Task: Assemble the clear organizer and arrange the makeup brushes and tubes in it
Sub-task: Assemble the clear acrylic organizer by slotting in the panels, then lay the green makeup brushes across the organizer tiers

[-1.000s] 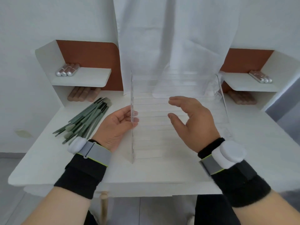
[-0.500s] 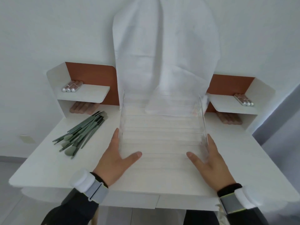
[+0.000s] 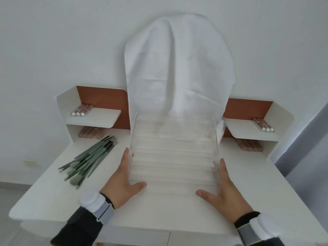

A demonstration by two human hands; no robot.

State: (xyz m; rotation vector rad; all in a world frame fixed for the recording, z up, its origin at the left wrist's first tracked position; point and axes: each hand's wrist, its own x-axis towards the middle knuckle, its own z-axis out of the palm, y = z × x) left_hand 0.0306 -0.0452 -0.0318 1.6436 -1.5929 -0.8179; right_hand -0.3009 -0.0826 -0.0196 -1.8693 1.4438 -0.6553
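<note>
The clear organizer [image 3: 174,157] stands on the middle of the white desk [image 3: 53,189], a stepped rack with two upright side panels. My left hand [image 3: 124,181] lies flat against its left panel, fingers straight, thumb stretched toward the front edge. My right hand [image 3: 223,189] presses the right panel the same way. A heap of green makeup brushes [image 3: 88,160] lies on the desk to the left. Pink tubes with silver caps lie on the left shelf [image 3: 82,110] and on the right shelf [image 3: 263,125].
A white cloth [image 3: 177,77] hangs over something behind the organizer. More brownish tubes lie under the left shelf [image 3: 88,134] and under the right shelf [image 3: 250,145]. The desk's front edge runs just below my wrists.
One second ago my left hand held the left panel and my right hand hovered over the rack. Both hands now press flat on the two side panels. My view has tilted up.
</note>
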